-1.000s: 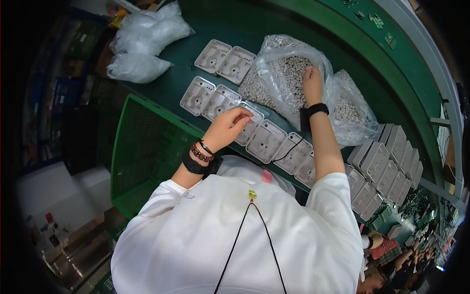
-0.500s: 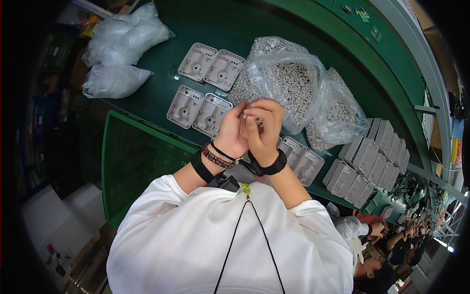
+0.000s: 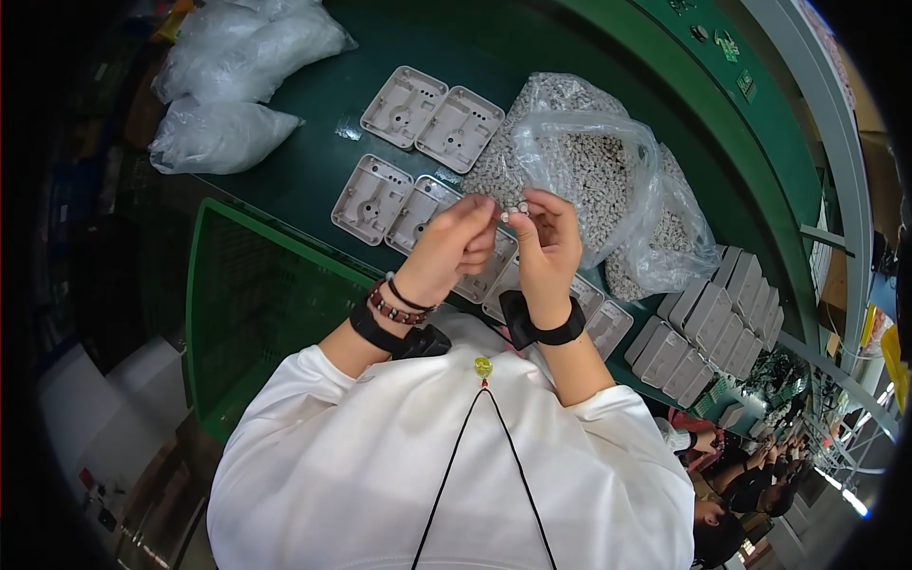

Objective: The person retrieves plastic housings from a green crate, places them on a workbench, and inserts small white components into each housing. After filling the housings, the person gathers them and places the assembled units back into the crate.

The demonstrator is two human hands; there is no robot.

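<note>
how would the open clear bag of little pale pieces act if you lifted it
The open clear bag would probably sag, since its thin plastic is creased and folded. It may feel heavy, being filled with many small pale pieces. Tilting could spill some, as its mouth gapes open.

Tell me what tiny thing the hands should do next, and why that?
Maybe lower one of the small whitish pieces toward a grey tray in the near row. The right hand has several at its fingertips, the left hand is close beside them, and that row runs behind the hands in this view, its trays facing up.
</note>
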